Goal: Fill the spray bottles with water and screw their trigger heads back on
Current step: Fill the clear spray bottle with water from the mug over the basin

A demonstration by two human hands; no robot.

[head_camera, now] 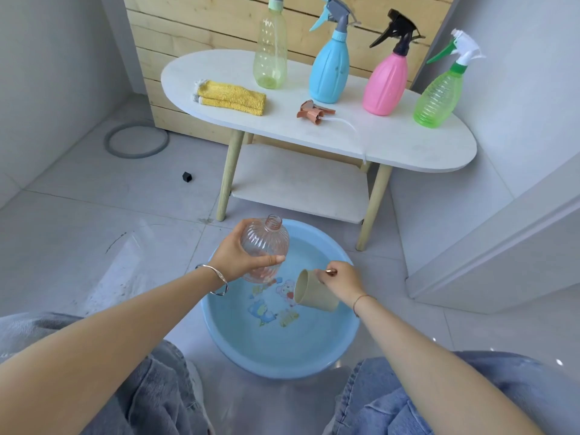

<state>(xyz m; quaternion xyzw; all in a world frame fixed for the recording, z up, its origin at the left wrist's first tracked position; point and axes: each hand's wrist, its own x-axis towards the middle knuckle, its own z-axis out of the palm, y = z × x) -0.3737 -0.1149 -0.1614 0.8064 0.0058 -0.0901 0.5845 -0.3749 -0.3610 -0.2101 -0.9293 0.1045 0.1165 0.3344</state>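
Now, left hand [238, 255] fingers wrapped around clear bottle [265, 246] above blue basin [342, 343], bottle near upright, open neck pointing up and away, right hand [340, 277] fingers pinching handle of tipped beige cup [314, 295], loose trigger head [312, 111] lying on white bench [408, 146]

Home washroom: floor tiles [110, 199], plastic basin [282, 350]

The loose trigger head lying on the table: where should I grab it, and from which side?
Pinch the copper trigger head by its screw collar, coming from above: it lies on its side on the table, and its thin dip tube trails toward the front edge.
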